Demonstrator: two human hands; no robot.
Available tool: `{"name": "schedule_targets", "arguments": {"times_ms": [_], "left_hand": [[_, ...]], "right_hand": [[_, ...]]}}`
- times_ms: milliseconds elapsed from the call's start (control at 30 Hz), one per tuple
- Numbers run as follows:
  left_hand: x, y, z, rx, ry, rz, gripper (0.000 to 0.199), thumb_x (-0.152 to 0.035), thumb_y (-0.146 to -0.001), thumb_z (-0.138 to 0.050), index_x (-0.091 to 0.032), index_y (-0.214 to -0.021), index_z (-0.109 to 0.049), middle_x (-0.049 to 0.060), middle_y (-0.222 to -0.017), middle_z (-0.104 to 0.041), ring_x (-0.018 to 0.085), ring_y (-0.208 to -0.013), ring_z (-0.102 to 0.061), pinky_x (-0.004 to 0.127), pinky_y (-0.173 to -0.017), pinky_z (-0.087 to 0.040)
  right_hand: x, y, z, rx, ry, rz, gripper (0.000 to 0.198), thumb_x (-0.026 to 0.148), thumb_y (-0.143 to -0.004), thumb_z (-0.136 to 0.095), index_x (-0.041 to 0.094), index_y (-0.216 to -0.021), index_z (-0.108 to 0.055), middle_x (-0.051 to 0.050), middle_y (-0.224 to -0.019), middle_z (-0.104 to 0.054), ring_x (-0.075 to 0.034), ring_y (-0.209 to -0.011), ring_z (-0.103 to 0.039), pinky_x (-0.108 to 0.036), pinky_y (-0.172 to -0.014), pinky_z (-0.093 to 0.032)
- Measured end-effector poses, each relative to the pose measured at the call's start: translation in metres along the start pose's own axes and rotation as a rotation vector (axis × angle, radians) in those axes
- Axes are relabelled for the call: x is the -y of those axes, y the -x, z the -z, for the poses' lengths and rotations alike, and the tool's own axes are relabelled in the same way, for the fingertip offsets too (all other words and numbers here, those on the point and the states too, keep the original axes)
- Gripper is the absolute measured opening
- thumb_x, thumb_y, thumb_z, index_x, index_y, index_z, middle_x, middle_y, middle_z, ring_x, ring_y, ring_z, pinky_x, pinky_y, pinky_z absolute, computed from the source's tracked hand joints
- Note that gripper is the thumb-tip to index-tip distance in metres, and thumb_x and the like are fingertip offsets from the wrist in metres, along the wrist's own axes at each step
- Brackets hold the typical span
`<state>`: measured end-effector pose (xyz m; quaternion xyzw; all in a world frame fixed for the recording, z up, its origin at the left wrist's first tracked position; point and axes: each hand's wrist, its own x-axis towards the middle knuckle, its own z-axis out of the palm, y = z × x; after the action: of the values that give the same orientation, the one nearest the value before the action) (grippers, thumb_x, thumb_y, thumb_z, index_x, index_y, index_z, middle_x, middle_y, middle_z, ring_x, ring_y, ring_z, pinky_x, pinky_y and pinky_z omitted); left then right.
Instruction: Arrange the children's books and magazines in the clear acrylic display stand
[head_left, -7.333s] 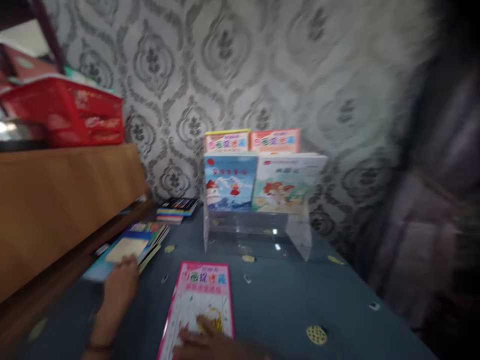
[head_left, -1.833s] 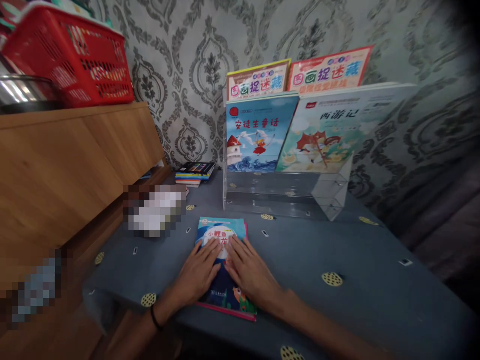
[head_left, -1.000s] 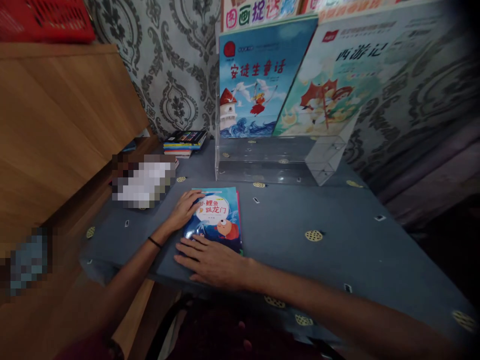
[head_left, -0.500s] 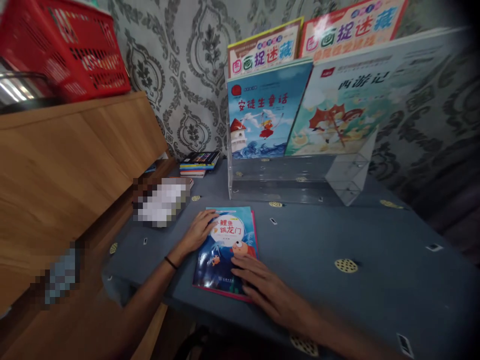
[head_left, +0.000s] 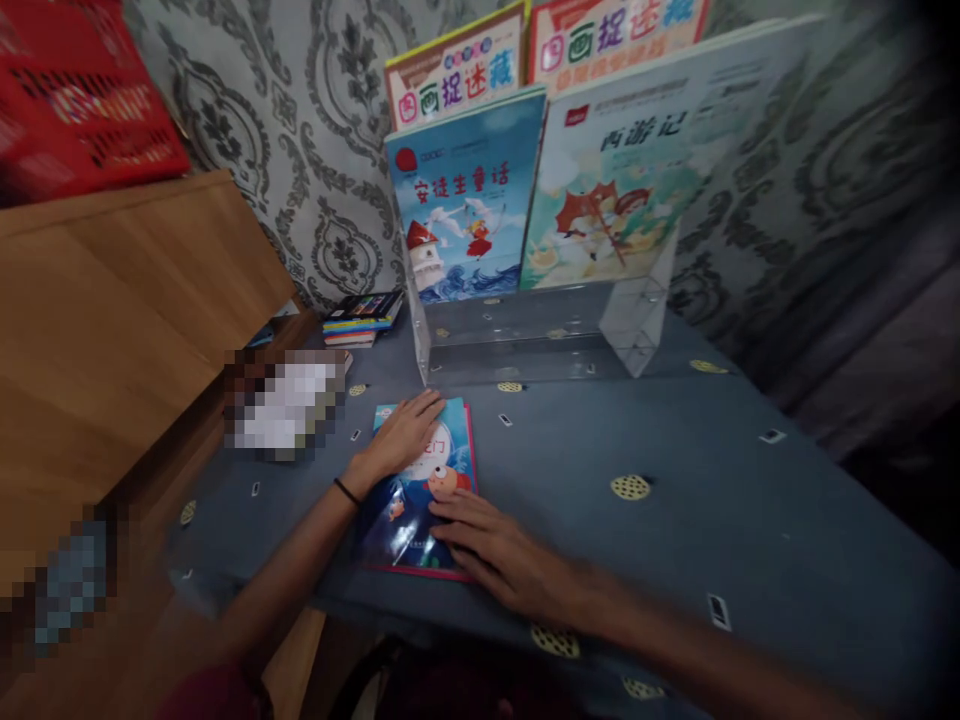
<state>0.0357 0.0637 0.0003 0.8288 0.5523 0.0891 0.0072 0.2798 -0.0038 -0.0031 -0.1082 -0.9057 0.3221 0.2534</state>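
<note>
You seem to be steadying the book [head_left: 414, 512] flat on the worktop [head_left: 570, 440], left hand [head_left: 401, 437] and right hand [head_left: 487, 545] spread over it, grasping nothing; lifting would call for a grip under its edges.

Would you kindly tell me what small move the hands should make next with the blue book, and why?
I would probably nudge the pink edge leftward with the right hand, to line it up with the blue book on top. Pink shows beyond the book's right side and bottom, while the left hand lies across its upper part and could steady it.
</note>
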Motion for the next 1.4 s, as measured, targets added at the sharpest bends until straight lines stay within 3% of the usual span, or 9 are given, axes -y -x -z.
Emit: {"name": "schedule_targets", "arguments": {"times_ms": [267,400,567,733,900,1033,1233,1300,1400], "left_hand": [[-0.048,0.02,0.009,0.117,0.029,-0.236,0.043,-0.038,-0.105,-0.033,-0.027,-0.145,-0.047,0.009,-0.161,-0.037,0.022,-0.152,-0.027,0.053,-0.123,-0.023],[-0.062,0.038,0.016,0.158,0.044,-0.255,0.046,-0.04,-0.105,-0.029,-0.027,-0.147,-0.044,0.01,-0.161,-0.035,0.022,-0.152,-0.024,0.054,-0.124,-0.019],[-0.064,0.067,0.017,0.13,0.078,-0.218,0.048,-0.041,-0.105,-0.031,-0.027,-0.151,-0.038,0.009,-0.162,-0.034,0.022,-0.152,-0.024,0.053,-0.124,-0.022],[-0.048,0.093,0.009,-0.037,0.081,0.009,0.049,-0.043,-0.103,-0.037,-0.025,-0.149,-0.039,0.013,-0.159,-0.039,0.025,-0.149,-0.033,0.055,-0.121,-0.026],[-0.02,0.102,0.0,-0.273,0.19,0.372,0.051,-0.042,-0.098,-0.047,-0.018,-0.143,-0.045,0.019,-0.15,-0.048,0.033,-0.142,-0.041,0.058,-0.114,-0.037],[-0.008,0.102,0.002,-0.335,0.461,0.469,0.046,-0.039,-0.094,-0.053,-0.02,-0.136,-0.051,0.015,-0.135,-0.061,0.03,-0.127,-0.057,0.052,-0.109,-0.043],[-0.014,0.096,0.014,-0.558,0.972,0.628,0.053,-0.042,-0.085,-0.064,-0.016,-0.13,-0.053,0.016,-0.132,-0.064,0.027,-0.123,-0.061,0.046,-0.107,-0.047],[-0.018,0.093,0.017,-0.552,1.156,0.695,0.056,-0.041,-0.08,-0.07,-0.016,-0.128,-0.056,0.015,-0.127,-0.067,0.026,-0.116,-0.065,0.043,-0.1,-0.052],[-0.021,0.089,0.02,-0.446,1.425,0.801,0.046,-0.036,-0.071,-0.079,-0.013,-0.109,-0.067,0.012,-0.103,-0.075,0.023,-0.094,-0.072,0.036,-0.083,-0.059]], "right_hand": [[-0.001,0.0,0.0,-0.031,-0.089,0.011,0.03,0.018,-0.098,-0.049,0.017,-0.123,-0.066,-0.013,-0.128,-0.068,-0.02,-0.129,-0.056,-0.044,-0.111,-0.045],[-0.002,0.0,0.0,-0.154,-0.162,0.04,0.025,0.019,-0.098,-0.05,0.016,-0.112,-0.071,-0.01,-0.104,-0.076,-0.018,-0.105,-0.068,-0.038,-0.096,-0.054],[0.001,0.0,0.003,-0.22,-0.15,-0.026,0.027,0.022,-0.099,-0.047,0.02,-0.109,-0.073,-0.007,-0.093,-0.077,-0.017,-0.091,-0.069,-0.036,-0.086,-0.055],[0.0,-0.001,0.002,-0.257,-0.106,-0.153,0.026,0.028,-0.1,-0.047,0.023,-0.106,-0.073,-0.006,-0.094,-0.076,-0.019,-0.09,-0.068,-0.038,-0.085,-0.056],[-0.013,0.001,-0.002,-0.318,0.06,-0.256,0.026,0.024,-0.098,-0.048,0.024,-0.116,-0.067,-0.011,-0.133,-0.062,-0.025,-0.124,-0.056,-0.053,-0.103,-0.048],[-0.024,0.004,-0.007,-0.276,0.142,-0.32,0.027,0.026,-0.097,-0.05,0.023,-0.12,-0.065,-0.013,-0.14,-0.056,-0.027,-0.128,-0.054,-0.053,-0.105,-0.048],[-0.024,0.005,-0.009,-0.25,0.166,-0.321,0.026,0.025,-0.097,-0.051,0.021,-0.118,-0.065,-0.015,-0.141,-0.055,-0.028,-0.128,-0.054,-0.056,-0.104,-0.048],[-0.023,0.003,-0.008,-0.246,0.161,-0.322,0.025,0.023,-0.097,-0.052,0.022,-0.117,-0.065,-0.014,-0.141,-0.055,-0.028,-0.128,-0.054,-0.056,-0.104,-0.048],[-0.02,0.001,-0.005,-0.254,0.135,-0.325,0.025,0.022,-0.096,-0.053,0.024,-0.118,-0.065,-0.013,-0.141,-0.056,-0.028,-0.128,-0.054,-0.057,-0.104,-0.048]]}}
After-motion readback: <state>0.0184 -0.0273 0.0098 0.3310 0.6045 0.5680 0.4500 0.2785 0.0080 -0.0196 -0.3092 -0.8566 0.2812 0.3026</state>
